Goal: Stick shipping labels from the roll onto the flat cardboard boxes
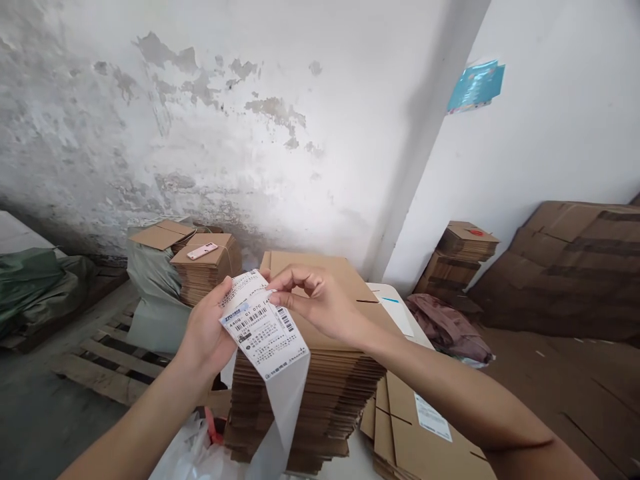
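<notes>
From here, with the left hand [207, 330] clasping the label strip [267, 337] and the right hand [325, 303] pinching its edge, slow, even pulling looks best.

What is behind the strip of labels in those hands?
Behind the strip of labels is a stack of flat cardboard, its layered edges showing on both sides of the strip. Whatever lies directly behind the strip is covered and cannot be seen.

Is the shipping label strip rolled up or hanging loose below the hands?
Hanging loose: the shipping label strip trails down in front of the cardboard stack.
</notes>
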`<state>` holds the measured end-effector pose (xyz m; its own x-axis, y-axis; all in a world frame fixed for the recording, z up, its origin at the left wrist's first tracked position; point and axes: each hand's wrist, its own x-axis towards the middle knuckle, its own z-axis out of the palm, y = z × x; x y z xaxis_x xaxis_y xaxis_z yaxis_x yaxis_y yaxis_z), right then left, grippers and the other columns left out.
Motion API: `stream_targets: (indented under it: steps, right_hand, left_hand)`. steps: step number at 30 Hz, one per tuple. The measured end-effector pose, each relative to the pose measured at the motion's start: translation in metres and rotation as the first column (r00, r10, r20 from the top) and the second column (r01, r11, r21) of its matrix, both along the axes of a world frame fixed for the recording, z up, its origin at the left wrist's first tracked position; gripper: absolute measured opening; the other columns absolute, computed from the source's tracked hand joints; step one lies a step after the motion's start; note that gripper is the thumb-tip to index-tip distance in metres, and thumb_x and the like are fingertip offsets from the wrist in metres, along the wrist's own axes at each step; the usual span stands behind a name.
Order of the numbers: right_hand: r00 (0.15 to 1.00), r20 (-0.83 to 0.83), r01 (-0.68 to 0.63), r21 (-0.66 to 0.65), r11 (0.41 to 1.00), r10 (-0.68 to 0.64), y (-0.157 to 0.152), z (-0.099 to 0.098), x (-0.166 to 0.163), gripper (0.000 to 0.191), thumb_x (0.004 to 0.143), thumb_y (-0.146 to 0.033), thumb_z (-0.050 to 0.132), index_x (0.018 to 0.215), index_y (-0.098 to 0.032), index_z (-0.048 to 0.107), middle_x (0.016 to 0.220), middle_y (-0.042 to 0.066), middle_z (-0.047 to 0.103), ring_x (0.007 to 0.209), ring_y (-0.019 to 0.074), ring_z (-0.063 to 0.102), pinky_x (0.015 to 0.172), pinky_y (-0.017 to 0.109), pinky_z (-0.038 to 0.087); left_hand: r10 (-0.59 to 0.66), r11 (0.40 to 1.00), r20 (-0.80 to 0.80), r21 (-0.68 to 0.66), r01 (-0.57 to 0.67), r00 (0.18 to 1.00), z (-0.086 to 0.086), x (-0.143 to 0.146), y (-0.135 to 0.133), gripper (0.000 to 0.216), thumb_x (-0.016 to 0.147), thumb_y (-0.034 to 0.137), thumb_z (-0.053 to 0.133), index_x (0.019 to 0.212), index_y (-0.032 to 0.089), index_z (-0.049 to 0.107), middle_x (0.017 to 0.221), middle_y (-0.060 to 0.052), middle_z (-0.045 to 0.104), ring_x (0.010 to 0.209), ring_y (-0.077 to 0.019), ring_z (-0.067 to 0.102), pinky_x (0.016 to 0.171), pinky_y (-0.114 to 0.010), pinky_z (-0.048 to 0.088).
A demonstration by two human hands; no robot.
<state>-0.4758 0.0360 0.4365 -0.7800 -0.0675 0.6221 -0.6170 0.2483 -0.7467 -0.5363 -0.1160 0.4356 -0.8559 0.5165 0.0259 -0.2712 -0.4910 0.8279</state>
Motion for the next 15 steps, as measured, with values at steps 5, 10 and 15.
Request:
stream_targets:
  steps: [5, 10, 15]
  right_hand:
    - [0.953, -0.295, 0.071, 0.013, 0.997, -0.064, 0.029, 0.035, 0.013, 0.008, 0.089, -0.028, 0.060, 0.084, -0.022, 0.061, 0.081, 0.000, 0.060, 0.077, 0.0119, 0.056, 0.072, 0.027, 0.047]
    - [0.852, -0.180, 0.477, -0.121, 0.871, -0.492, 0.111, 0.046, -0.047, 0.023, 0.089, -0.045, 0.054, 0.094, -0.022, 0.052, 0.084, 0.001, 0.059, 0.077, 0.0134, 0.056, 0.072, 0.027, 0.046]
    - [0.678, 0.123, 0.603, 0.470, 0.645, -0.724, 0.135, -0.023, -0.094, 0.065, 0.069, -0.051, 0.071, 0.121, -0.016, 0.053, 0.115, 0.016, 0.061, 0.109, 0.0336, 0.054, 0.091, 0.046, 0.042]
  left_hand:
    - [0.258, 0.960, -0.026, 0.121, -0.253, 0.966, -0.008, -0.043, -0.004, 0.036, 0.096, 0.019, 0.036, 0.111, 0.004, 0.065, 0.100, -0.016, 0.074, 0.092, -0.0215, 0.070, 0.077, -0.030, 0.059]
    - [0.448, 0.893, -0.067, 0.082, -0.442, 0.892, -0.023, -0.074, -0.019, 0.033, 0.096, 0.018, 0.035, 0.107, 0.009, 0.065, 0.092, -0.012, 0.075, 0.089, -0.0176, 0.070, 0.075, -0.026, 0.058]
    - [0.135, 0.916, -0.239, -0.340, -0.213, 0.962, -0.031, -0.044, -0.026, 0.024, 0.081, 0.032, 0.065, 0.095, 0.013, 0.070, 0.079, -0.008, 0.074, 0.076, -0.0223, 0.069, 0.061, -0.027, 0.053]
